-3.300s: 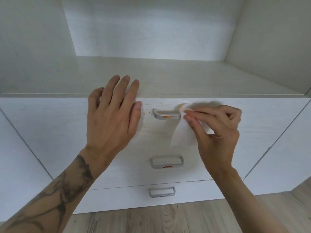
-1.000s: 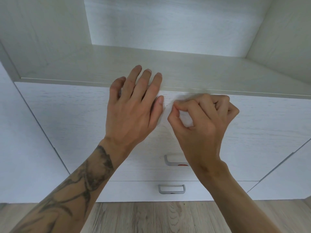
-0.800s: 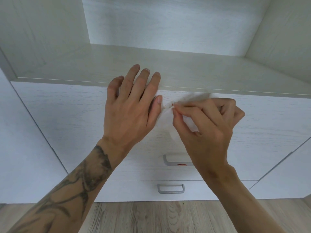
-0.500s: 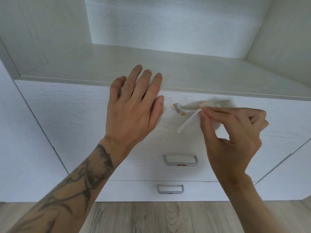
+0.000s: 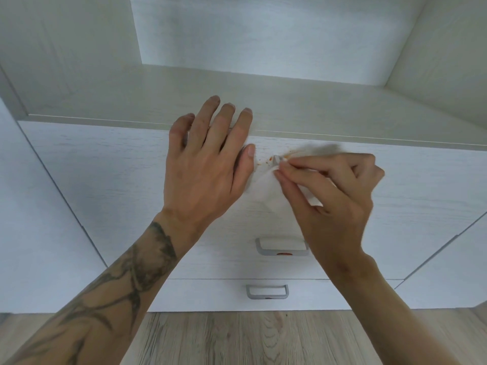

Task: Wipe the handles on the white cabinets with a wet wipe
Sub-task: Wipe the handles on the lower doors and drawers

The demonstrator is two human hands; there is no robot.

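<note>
My right hand [image 5: 334,204] pinches a white wet wipe [image 5: 266,189] against the top drawer's grey handle [image 5: 276,159], of which only the left end shows. Orange-red specks dot the drawer front beside that end. My left hand [image 5: 205,164] lies flat with straight fingers on the top drawer front [image 5: 105,180], fingertips at its upper edge. Below, the middle handle [image 5: 282,247] carries an orange-red smear on its underside. The bottom handle [image 5: 267,291] sits lower still.
An open white shelf niche [image 5: 263,96] lies above the drawers. White cabinet doors flank the drawers at left [image 5: 39,233] and right [image 5: 453,272]. Wood-look floor [image 5: 250,338] runs along the bottom.
My right hand has slid left along the top handle with the wipe, covering most of it. My left hand has stayed flat on the drawer front.
</note>
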